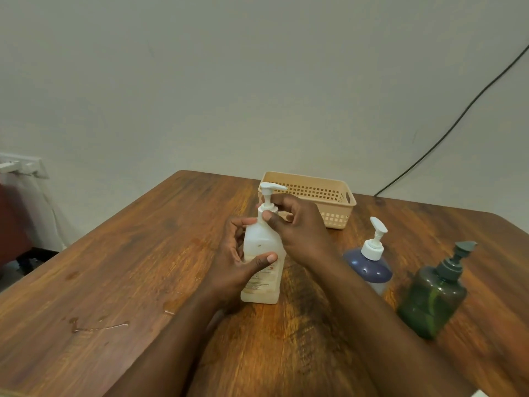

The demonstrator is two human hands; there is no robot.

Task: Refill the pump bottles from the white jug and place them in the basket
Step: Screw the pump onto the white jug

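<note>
The left hand (pixel 234 265) gripped the body of the white pump bottle (pixel 263 262) standing upright mid-table (pixel 143 267) while the right hand (pixel 294 227) pinched its pump collar, with the beige basket (pixel 337 207) just behind and the blue pump bottle (pixel 369 267) and green pump bottle (pixel 432 296) standing to the right.

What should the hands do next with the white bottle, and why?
Probably twist the pump collar. The right hand pinches it while the left hand grips the white bottle upright on the table. Whether it is loosening or tightening is unclear.
</note>
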